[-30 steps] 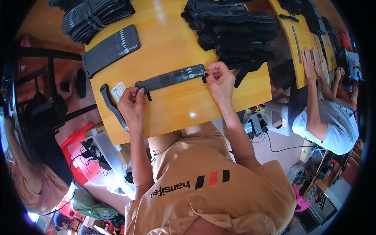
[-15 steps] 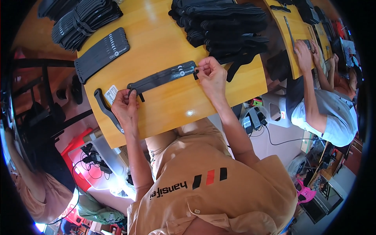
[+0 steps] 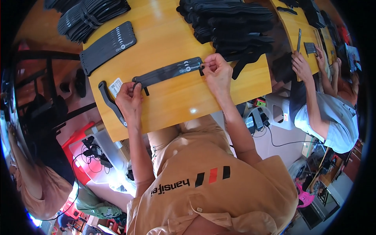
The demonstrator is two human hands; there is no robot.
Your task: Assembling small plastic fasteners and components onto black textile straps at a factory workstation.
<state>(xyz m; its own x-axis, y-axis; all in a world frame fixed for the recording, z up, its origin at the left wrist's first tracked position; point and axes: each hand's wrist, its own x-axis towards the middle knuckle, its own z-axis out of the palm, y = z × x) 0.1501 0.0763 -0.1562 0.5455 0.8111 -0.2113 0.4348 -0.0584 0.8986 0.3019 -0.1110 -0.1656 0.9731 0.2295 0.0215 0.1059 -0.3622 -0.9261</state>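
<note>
A long flat black strap point(image 3: 168, 72) lies across the yellow wooden table point(image 3: 164, 105) in front of me. My left hand point(image 3: 129, 100) pinches its left end, fingers closed on it. At the strap's right end, my right hand point(image 3: 217, 72) grips it beside a small black buckle piece. A small white tag point(image 3: 116, 86) lies just left of my left hand. A curved black strip point(image 3: 110, 102) rests along the table's left edge.
A heap of black straps point(image 3: 235, 27) lies behind my right hand. A stack of flat black straps point(image 3: 107, 47) and a bundled pile point(image 3: 88, 15) sit at the far left. Another person point(image 3: 325, 113) works at the neighbouring table on the right. A person sits at lower left.
Both hands keep hold of the strap's ends, and the strap stays flat on the table. Only the view has shifted slightly.
</note>
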